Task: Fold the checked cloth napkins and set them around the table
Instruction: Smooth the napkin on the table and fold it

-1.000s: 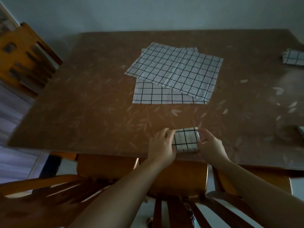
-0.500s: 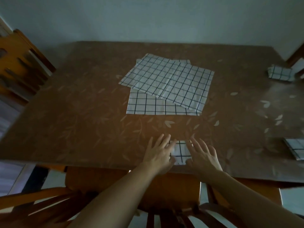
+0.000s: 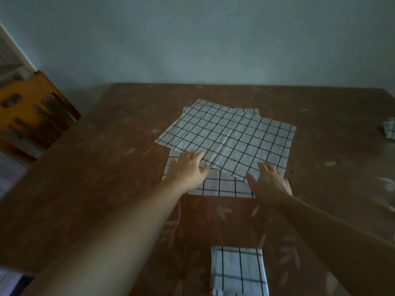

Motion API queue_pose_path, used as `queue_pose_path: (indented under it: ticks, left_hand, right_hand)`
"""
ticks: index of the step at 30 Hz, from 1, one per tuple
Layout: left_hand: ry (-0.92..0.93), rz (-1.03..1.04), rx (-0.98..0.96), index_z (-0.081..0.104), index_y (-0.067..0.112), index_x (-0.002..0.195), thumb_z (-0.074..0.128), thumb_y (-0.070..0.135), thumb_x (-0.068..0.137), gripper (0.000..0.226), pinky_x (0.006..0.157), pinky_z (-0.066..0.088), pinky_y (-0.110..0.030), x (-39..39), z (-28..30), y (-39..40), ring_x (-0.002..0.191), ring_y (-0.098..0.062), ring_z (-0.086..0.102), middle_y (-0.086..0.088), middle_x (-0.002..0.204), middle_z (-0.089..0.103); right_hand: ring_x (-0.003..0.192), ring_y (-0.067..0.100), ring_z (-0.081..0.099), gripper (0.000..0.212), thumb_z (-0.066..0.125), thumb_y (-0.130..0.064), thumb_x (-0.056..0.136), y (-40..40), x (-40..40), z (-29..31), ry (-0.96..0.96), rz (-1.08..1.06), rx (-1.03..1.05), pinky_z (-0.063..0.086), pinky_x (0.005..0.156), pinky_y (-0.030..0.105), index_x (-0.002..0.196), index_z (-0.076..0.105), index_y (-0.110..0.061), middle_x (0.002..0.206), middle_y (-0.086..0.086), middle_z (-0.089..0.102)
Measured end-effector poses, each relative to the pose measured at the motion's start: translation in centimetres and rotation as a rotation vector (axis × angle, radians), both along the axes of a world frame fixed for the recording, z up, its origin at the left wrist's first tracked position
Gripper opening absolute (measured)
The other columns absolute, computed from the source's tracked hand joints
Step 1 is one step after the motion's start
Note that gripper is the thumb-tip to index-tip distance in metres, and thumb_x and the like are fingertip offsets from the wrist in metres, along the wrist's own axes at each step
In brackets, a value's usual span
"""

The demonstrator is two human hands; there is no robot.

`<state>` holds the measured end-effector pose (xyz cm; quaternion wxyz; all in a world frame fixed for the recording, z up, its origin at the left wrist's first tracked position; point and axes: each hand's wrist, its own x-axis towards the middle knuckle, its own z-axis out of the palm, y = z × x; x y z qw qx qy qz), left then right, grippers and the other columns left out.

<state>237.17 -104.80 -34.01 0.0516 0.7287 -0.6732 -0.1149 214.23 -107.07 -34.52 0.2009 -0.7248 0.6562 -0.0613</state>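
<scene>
Partly cut off, a folded napkin (image 3: 238,272) lies near; both hands, left (image 3: 188,170) and right (image 3: 269,184), reach released over unfolded napkins (image 3: 230,137).

bare forearms; hands (image 3: 188,170) without sleeves

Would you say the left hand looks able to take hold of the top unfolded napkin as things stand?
Probably yes: the left hand is open at the top napkin's near edge, and nothing lies on that cloth.

Brown table (image 3: 106,167), wooden chair (image 3: 32,112), pale wall (image 3: 213,39)
</scene>
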Motion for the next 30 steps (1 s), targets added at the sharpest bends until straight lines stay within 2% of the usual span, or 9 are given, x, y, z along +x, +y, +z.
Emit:
queue_pose_path:
  ticks: [5, 10, 13, 15, 18, 20, 23, 26, 30]
  left_hand:
    - [0.028, 0.082, -0.023, 0.029, 0.019, 0.149, 0.038, 0.046, 0.101, 0.056, 0.113, 0.031, -0.046, -1.5, -5.1, -5.1, 0.138, -0.023, 0.036, -0.004, 0.151, 0.038]
    - [-0.025, 0.218, -0.037, 0.018, 0.021, 0.153, 0.031, 0.06, 0.097, 0.069, 0.12, 0.011, -0.052, -1.3, -8.6, -9.0, 0.149, -0.022, 0.012, -0.005, 0.162, 0.015]
    - [-0.05, 0.255, -0.023, 0.023, 0.021, 0.152, 0.029, 0.063, 0.096, 0.07, 0.119, 0.009, -0.053, -0.9, -9.5, -9.5, 0.15, -0.018, 0.01, 0.001, 0.163, 0.015]
    - [-0.048, 0.248, -0.114, 0.036, 0.024, 0.147, 0.034, 0.06, 0.096, 0.062, 0.116, 0.018, -0.05, -1.2, -9.7, -9.1, 0.146, -0.017, 0.022, 0.004, 0.157, 0.031]
    - [0.007, 0.218, -0.338, 0.066, 0.027, 0.118, 0.051, 0.046, 0.094, 0.033, 0.098, 0.033, -0.039, -1.9, -9.2, -8.1, 0.119, -0.017, 0.054, 0.007, 0.121, 0.065]
    - [0.068, 0.19, -0.427, 0.075, 0.025, 0.096, 0.061, 0.031, 0.091, 0.016, 0.087, 0.028, -0.031, -2.6, -8.7, -7.3, 0.099, -0.018, 0.061, 0.006, 0.098, 0.072]
    - [0.096, 0.142, -0.454, 0.076, 0.021, 0.083, 0.064, 0.023, 0.089, 0.014, 0.084, 0.024, -0.029, -3.1, -8.3, -5.7, 0.087, -0.017, 0.062, 0.005, 0.082, 0.073]
    - [0.044, 0.106, -0.392, 0.071, 0.022, 0.077, 0.056, 0.03, 0.093, 0.024, 0.088, 0.035, -0.032, -2.7, -7.8, -3.8, 0.074, -0.014, 0.059, 0.007, 0.069, 0.065]
    - [0.145, 0.113, -0.268, 0.053, 0.016, 0.063, 0.047, 0.04, 0.093, 0.039, 0.06, 0.033, -0.03, -2.3, -6.5, -0.9, 0.054, -0.019, 0.052, 0.003, 0.051, 0.047]
  right_hand:
    - [0.151, 0.026, 0.003, 0.08, 0.034, -0.059, 0.095, -4.7, 1.2, -5.5, 0.09, -0.006, -0.059, 0.009, 0.121, 0.044, 0.153, 0.014, -0.008, 0.164, 0.011, 0.005]
    - [0.15, 0.025, -0.009, 0.089, 0.026, -0.066, 0.092, -6.4, 1.6, -8.5, 0.104, -0.044, -0.125, -0.002, 0.122, 0.043, 0.154, 0.005, -0.006, 0.164, 0.012, -0.003]
    - [0.151, 0.023, -0.002, 0.084, 0.03, -0.063, 0.092, -6.7, 1.4, -9.2, 0.063, -0.024, -0.194, 0.001, 0.122, 0.042, 0.152, 0.018, -0.007, 0.163, 0.011, 0.007]
    - [0.149, 0.021, 0.01, 0.07, 0.036, -0.058, 0.092, -6.6, 1.1, -9.2, 0.027, -0.002, -0.237, 0.009, 0.121, 0.041, 0.144, 0.036, -0.01, 0.16, 0.009, 0.022]
    - [0.134, 0.017, 0.036, 0.036, 0.046, -0.046, 0.093, -5.8, 0.7, -8.3, -0.053, 0.019, -0.299, 0.022, 0.11, 0.039, 0.113, 0.061, -0.021, 0.138, -0.003, 0.051]
    - [0.122, 0.017, 0.046, 0.024, 0.052, -0.039, 0.093, -4.9, 0.4, -7.6, -0.078, 0.034, -0.313, 0.024, 0.102, 0.038, 0.105, 0.068, -0.025, 0.124, -0.009, 0.06]
    - [0.105, 0.017, 0.054, 0.02, 0.054, -0.033, 0.094, -3.2, 0.0, -6.9, -0.069, 0.058, -0.325, 0.027, 0.092, 0.036, 0.093, 0.072, -0.025, 0.108, -0.008, 0.066]
    - [0.088, 0.017, 0.059, 0.019, 0.057, -0.028, 0.092, -0.6, 0.0, -5.8, -0.121, 0.063, -0.268, 0.03, 0.086, 0.031, 0.083, 0.073, -0.022, 0.092, -0.007, 0.068]
    - [0.07, 0.008, 0.061, 0.015, 0.063, -0.023, 0.087, 3.5, 0.7, -4.1, -0.27, 0.077, -0.206, 0.05, 0.078, 0.032, 0.075, 0.072, -0.022, 0.077, -0.011, 0.067]
